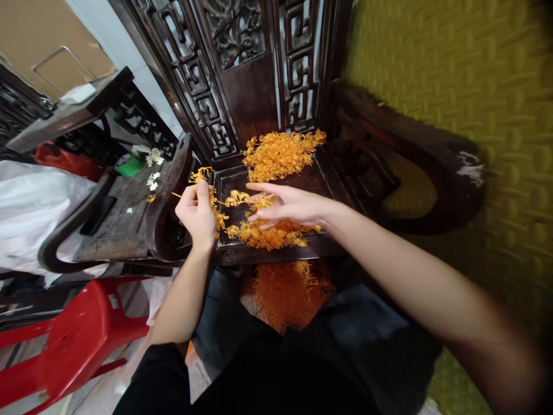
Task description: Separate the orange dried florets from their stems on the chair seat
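While the left hand (196,210) pinches a few thin orange strands (206,174) between closed fingers at the left edge of the carved dark-wood chair seat (302,178), the right hand (285,204) hovers open, fingers spread, over the seat's front, touching a tangled heap (268,235). A larger, frizzy orange pile (279,154) lies at the seat's back.

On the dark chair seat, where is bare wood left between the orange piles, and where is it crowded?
Bare wood shows on the chair seat between the back pile and the right hand, and along the seat's right edge. The front strip is crowded: the front pile lies under the right hand, and the left hand pinches strands at the left.
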A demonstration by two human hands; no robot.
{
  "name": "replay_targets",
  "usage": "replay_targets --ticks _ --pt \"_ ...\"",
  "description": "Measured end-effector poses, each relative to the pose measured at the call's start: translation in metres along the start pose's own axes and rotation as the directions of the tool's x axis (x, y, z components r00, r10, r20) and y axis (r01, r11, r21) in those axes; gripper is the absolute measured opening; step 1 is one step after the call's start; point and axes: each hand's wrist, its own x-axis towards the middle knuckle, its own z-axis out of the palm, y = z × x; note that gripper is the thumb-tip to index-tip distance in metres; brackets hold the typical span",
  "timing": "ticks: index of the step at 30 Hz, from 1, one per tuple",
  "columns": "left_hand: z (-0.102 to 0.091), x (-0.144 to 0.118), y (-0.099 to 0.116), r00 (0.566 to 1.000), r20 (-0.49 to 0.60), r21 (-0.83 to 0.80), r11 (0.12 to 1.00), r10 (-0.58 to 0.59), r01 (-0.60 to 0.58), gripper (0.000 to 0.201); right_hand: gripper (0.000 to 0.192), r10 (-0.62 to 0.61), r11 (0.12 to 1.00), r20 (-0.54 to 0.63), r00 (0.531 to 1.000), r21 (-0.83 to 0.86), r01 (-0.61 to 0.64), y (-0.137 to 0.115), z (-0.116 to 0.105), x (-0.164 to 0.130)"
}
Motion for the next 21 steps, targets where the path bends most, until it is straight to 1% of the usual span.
replay_targets --ticks 2,4,6,8,9,11,13,15,18,21 --pt "0.001 -0.003 0.004 1.0 0.017 0.01 1.0 0.024 -0.024 0.033 0.062 -0.04 0.999 -0.092 0.995 -0.006 0.04 0.005 0.009 0.002" --pt "0.001 -0.004 0.006 0.999 0.014 0.016 0.999 0.03 -0.03 0.033 0.049 -0.082 0.997 -0.145 0.986 -0.026 0.079 0.007 0.012 0.006" --pt "-0.001 -0.003 0.006 1.0 -0.007 0.025 0.999 0.021 -0.021 0.033 0.041 -0.125 0.992 -0.21 0.97 -0.035 0.12 0.005 0.011 0.007" --pt "-0.004 -0.001 0.004 1.0 -0.015 0.038 0.999 0.006 -0.005 0.034 0.035 -0.176 0.984 -0.294 0.939 -0.042 0.172 0.001 0.008 0.007" --pt "-0.005 0.0 0.003 1.0 -0.011 0.04 0.999 -0.001 0.001 0.034 0.034 -0.196 0.98 -0.318 0.928 -0.046 0.191 -0.001 0.006 0.006" --pt "-0.007 0.002 0.001 1.0 -0.003 0.032 0.999 -0.008 0.008 0.035 0.035 -0.217 0.976 -0.313 0.925 -0.055 0.211 -0.004 0.005 0.004" --pt "-0.008 0.003 -0.002 1.0 -0.009 0.027 1.0 -0.007 0.007 0.035 0.038 -0.227 0.974 -0.267 0.937 -0.081 0.213 -0.005 0.004 0.001" --pt "-0.01 0.006 -0.003 1.0 -0.023 0.035 0.999 -0.006 0.007 0.036 0.037 -0.245 0.966 -0.234 0.941 -0.144 0.216 -0.004 0.003 -0.001" --pt "-0.014 0.009 -0.004 1.0 -0.024 0.047 0.999 -0.01 0.012 0.035 0.034 -0.267 0.951 -0.263 0.927 -0.225 0.21 -0.004 -0.002 -0.003" --pt "-0.017 0.012 -0.003 1.0 -0.028 0.066 0.998 -0.003 0.005 0.034 0.04 -0.223 0.959 -0.296 0.929 -0.237 0.155 -0.006 -0.01 -0.005"
